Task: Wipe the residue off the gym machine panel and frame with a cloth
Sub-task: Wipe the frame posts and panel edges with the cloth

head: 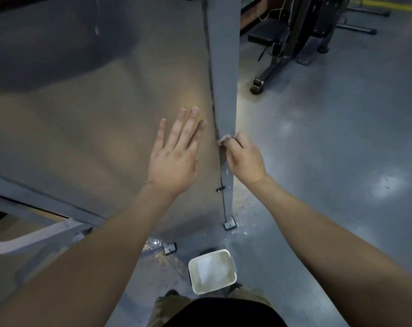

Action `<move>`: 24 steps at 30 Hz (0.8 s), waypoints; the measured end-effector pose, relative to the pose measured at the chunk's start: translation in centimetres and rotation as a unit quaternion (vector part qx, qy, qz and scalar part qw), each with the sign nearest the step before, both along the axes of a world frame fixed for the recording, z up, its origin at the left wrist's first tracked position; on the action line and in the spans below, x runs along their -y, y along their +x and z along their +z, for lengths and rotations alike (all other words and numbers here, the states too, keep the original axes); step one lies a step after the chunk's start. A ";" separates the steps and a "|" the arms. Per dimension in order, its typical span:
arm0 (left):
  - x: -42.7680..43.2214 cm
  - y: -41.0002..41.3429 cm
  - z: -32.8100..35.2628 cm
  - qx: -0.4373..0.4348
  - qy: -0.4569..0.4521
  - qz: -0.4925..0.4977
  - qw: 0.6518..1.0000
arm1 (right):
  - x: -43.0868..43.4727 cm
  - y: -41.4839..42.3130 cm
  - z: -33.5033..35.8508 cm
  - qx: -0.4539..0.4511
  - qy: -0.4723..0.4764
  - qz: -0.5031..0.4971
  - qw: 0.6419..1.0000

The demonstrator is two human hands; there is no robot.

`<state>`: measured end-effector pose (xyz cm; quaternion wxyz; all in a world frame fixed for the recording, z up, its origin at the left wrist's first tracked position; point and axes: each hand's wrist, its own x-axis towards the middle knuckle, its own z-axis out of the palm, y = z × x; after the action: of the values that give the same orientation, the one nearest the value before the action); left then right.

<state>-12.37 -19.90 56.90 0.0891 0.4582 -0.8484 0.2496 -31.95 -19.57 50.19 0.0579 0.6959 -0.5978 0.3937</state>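
Fingers of the left hand lie spread flat on the smooth, glossy panel. Just beside it, the right hand pinches a crumpled pale cloth against the grey square-edged frame. Below both wrists sits a white rectangular tub.

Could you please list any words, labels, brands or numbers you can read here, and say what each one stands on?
There is none to read. The panel, the grey frame post, the white tub on the floor and the black machine behind show no legible words, labels or numbers.
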 end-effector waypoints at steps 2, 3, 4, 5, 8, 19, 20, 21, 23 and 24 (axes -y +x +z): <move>0.0 -0.1 -0.1 0.004 0.008 0.001 1.000 | -0.4 -0.1 -0.3 -0.007 0.032 0.003 0.999; 0.0 -0.1 -0.1 0.006 0.009 0.003 1.000 | -0.3 0.0 0.6 0.003 0.028 0.005 1.000; 0.0 -0.1 -0.2 0.007 0.009 0.004 1.000 | -0.1 0.2 1.8 0.020 0.013 0.004 1.000; 0.0 0.0 -0.5 0.007 0.007 0.003 1.000 | 0.2 0.4 3.1 0.042 -0.012 0.003 0.999; -0.1 0.0 -1.1 0.010 0.007 -0.002 1.000 | 0.7 0.9 4.3 0.070 -0.075 0.012 0.995; -0.3 -0.2 -2.6 0.015 0.022 -0.002 1.000 | 0.6 1.1 2.3 0.090 -0.092 0.022 0.991; -0.3 -0.2 -2.8 0.016 0.025 -0.003 1.000 | 0.8 1.1 1.8 0.090 -0.102 0.021 0.990; -0.3 -0.2 -3.0 0.020 0.029 -0.004 0.999 | 0.8 1.1 0.7 0.079 -0.091 0.015 0.993; -0.4 -0.1 -3.4 0.032 0.039 -0.003 0.999 | 0.1 0.8 -2.7 0.060 -0.022 0.000 0.998; -0.4 -0.1 -3.5 0.038 0.044 -0.004 0.998 | -0.4 0.4 -4.1 0.053 0.015 -0.010 0.998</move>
<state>-12.43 -19.53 53.38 0.0371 0.4488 -0.8631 0.2286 -31.57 -19.18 46.10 0.0201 0.6691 -0.6125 0.4204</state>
